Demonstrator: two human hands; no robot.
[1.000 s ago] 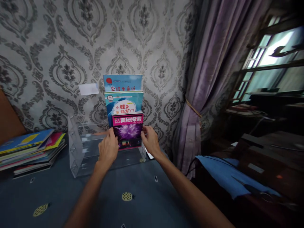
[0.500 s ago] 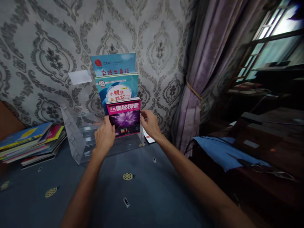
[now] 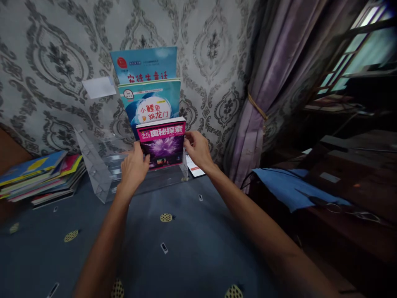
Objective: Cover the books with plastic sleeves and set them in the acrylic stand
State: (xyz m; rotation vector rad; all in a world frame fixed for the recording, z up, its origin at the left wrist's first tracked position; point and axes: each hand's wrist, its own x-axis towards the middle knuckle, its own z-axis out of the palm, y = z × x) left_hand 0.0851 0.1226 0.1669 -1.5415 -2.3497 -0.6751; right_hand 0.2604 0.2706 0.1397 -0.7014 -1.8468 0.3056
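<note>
Pink magazine [image 3: 161, 142] upright in clear rack [image 3: 102, 174], cover facing viewer, long axis vertical; left hand [image 3: 134, 167] and right hand [image 3: 197, 150] pinch its side edges.

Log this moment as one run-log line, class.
left hand: grips pink-and-purple magazine, left edge | right hand: grips its right edge | magazine: upright, front tier of clear acrylic rack | behind: two blue children's books
</note>
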